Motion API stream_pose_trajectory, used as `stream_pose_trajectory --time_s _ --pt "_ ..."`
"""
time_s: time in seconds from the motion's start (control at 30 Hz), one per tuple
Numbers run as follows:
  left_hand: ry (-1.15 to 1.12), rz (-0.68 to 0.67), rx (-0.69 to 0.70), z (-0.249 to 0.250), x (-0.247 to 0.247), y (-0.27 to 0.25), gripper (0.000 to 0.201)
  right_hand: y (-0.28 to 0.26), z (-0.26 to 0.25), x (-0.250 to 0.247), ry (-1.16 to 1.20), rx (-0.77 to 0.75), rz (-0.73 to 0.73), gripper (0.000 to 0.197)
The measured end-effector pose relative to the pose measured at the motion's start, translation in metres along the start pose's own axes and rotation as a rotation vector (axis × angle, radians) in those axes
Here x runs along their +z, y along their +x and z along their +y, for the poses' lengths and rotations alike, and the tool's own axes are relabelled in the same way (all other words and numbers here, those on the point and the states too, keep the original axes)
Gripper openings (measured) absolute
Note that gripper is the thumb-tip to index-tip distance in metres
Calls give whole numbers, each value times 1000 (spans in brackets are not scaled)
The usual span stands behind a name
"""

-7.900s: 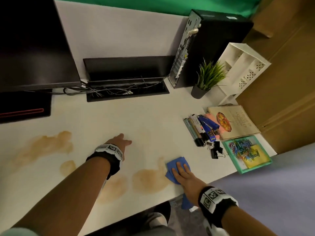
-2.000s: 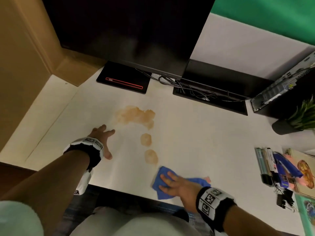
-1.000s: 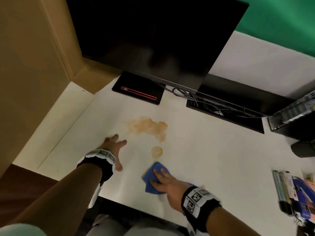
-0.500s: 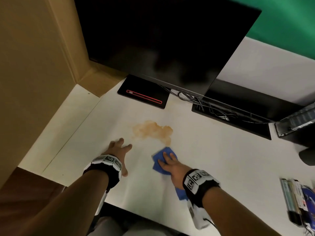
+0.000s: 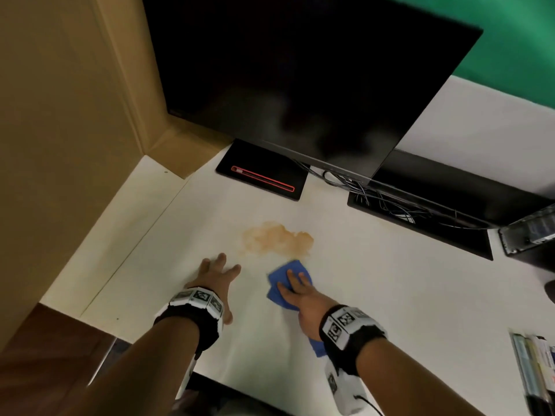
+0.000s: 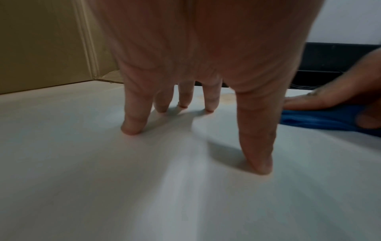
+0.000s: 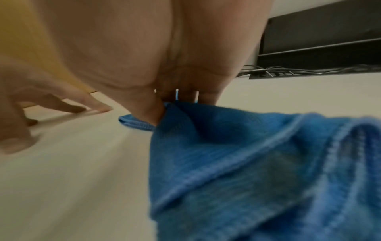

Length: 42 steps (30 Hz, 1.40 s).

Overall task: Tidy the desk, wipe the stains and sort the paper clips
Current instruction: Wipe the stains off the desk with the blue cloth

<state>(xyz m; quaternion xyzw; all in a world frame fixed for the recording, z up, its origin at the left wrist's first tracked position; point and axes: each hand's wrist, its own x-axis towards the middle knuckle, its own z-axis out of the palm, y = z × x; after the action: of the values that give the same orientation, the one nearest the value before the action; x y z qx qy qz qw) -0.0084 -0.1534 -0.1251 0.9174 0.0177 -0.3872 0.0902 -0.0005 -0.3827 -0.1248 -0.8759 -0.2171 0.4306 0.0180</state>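
Note:
A blue cloth (image 5: pixel 283 279) (image 7: pixel 247 163) lies on the white desk (image 5: pixel 390 295), just below a brown stain (image 5: pixel 276 240). My right hand (image 5: pixel 295 286) presses flat on the cloth with straight fingers. My left hand (image 5: pixel 214 274) rests to the left of it, fingers spread, fingertips (image 6: pixel 132 128) touching the bare desk. In the left wrist view the cloth (image 6: pixel 321 119) and the right hand (image 6: pixel 329 97) show at the right edge. The paper clips are out of view.
A black monitor (image 5: pixel 300 85) stands behind the stain, with its base (image 5: pixel 264 175) and a cable tray (image 5: pixel 420 217) of wires. A cardboard wall (image 5: pixel 60 145) closes the left side. Pens (image 5: pixel 534 370) lie at the far right edge. A computer case (image 5: pixel 528 232) sits at the right.
My right hand has slid the cloth up the desk over the two small lower stains, which are gone, reaching the lower edge of the large stain. The left hand has stayed planted.

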Motion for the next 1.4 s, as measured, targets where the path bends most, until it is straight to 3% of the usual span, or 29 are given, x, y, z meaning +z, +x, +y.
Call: stream_pose_trajectory --time_s 0.17,0.33,0.5,0.67,0.8,0.9,1.0,1.17,1.23,1.33,1.4 --pt "-25 -13 1 1 -2 -2 111 4 33 -34 47 126 68 83" --pt "-22 -19 -7 0 -3 -2 112 8 28 -24 -19 -8 20 84" --pt "-18 -12 -17 0 -3 0 114 15 49 -61 -41 94 60 83" --pt "-5 -7 -19 -2 -2 2 115 9 48 -45 -131 -6 -13 88" --pt "-9 11 -16 -4 1 6 116 14 65 -80 -158 108 31 85" --pt "-17 14 -21 -5 2 7 117 23 41 -80 -155 37 25 85" --pt "-35 39 -21 -6 5 8 118 15 50 -63 -211 -69 -48 89" --pt "-44 33 -22 -6 5 11 119 26 48 -94 -223 68 35 84" --pt "-44 25 -23 -6 5 10 119 28 29 -83 -227 18 15 85" --pt "-66 36 -15 -6 4 8 117 16 39 -60 -232 -124 -20 86" --pt "-83 50 -8 -6 5 7 116 19 53 -71 -250 -77 -6 88"
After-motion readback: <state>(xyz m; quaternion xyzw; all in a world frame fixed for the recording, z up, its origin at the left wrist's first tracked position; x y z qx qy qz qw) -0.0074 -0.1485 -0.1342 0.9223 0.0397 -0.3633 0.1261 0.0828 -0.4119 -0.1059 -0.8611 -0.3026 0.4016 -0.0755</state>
